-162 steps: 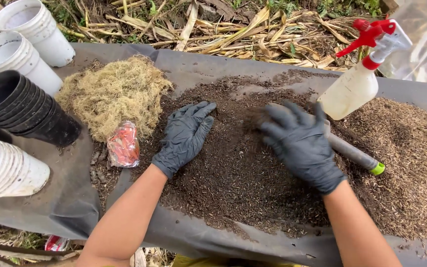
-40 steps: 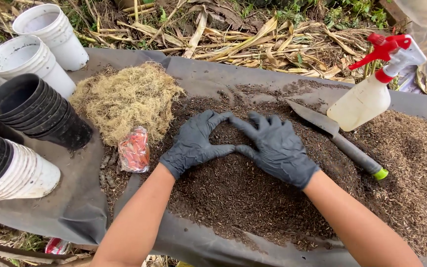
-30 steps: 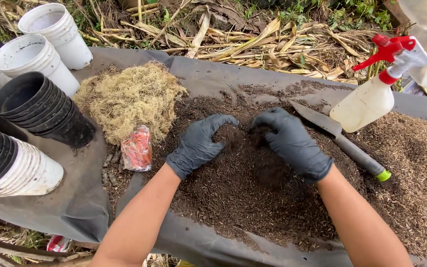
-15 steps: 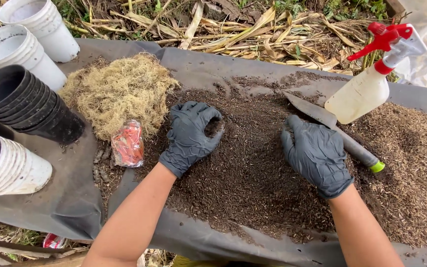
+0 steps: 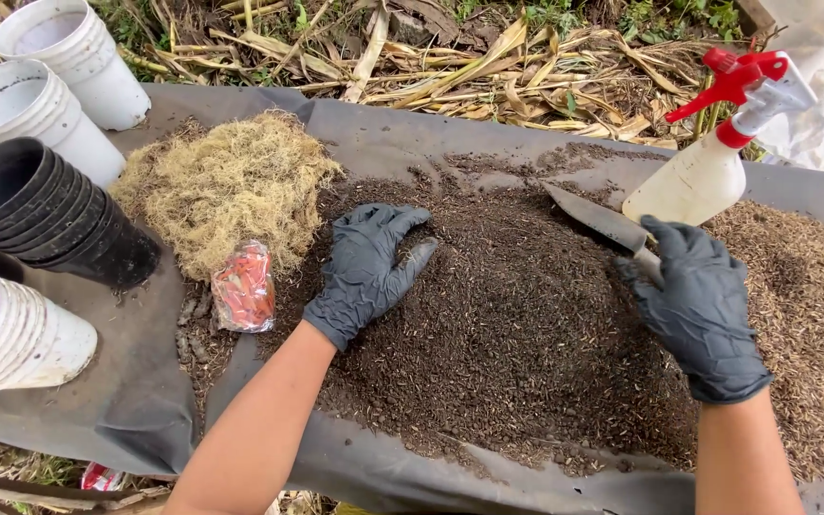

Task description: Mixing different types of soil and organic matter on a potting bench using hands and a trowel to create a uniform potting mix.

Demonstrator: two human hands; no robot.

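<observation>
Both my hands wear dark gloves. My left hand (image 5: 366,272) lies flat, fingers apart, on the left slope of a dark soil heap (image 5: 517,334) and holds nothing. My right hand (image 5: 698,305) covers the handle of a garden trowel (image 5: 591,216), fingers curled over it. The grey blade sticks out to the upper left across the soil. The handle is hidden under the glove.
A mound of dry yellowish fibre (image 5: 226,186) and a small red packet (image 5: 243,296) lie left of the soil. Stacked black pots (image 5: 45,215) and white pots (image 5: 35,100) stand at the left. A spray bottle (image 5: 693,176) and a tan husk pile (image 5: 813,315) are on the right.
My hands came apart from the middle of the heap. My right hand slid right onto the trowel handle, and my left hand flattened on the soil.
</observation>
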